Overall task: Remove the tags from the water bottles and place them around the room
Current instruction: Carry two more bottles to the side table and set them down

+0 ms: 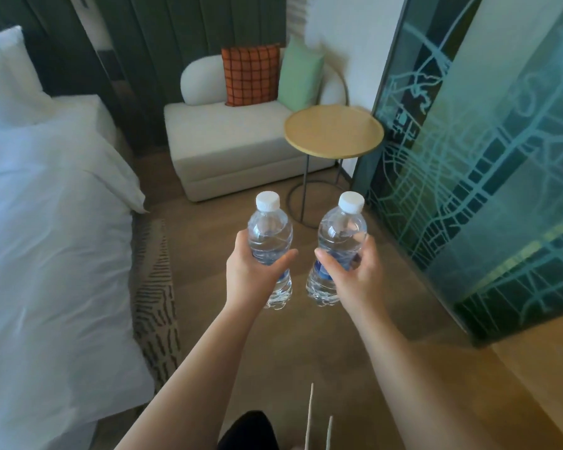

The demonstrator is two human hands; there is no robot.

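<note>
Upright, white caps up, two clear plastic water bottles hang side by side above the wooden floor (387, 319): the left hand (251, 271) grips the left bottle (269, 235), the right hand (355, 274) the right bottle (340, 235). Ahead stands a round wooden bench (333, 131), bed (46, 222) left, patterned glass panel (485, 157) right.

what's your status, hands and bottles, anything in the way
Left hand grips left bottle, right hand grips right bottle. Both capped, upright. Round side table ahead, path over floor open.
</note>
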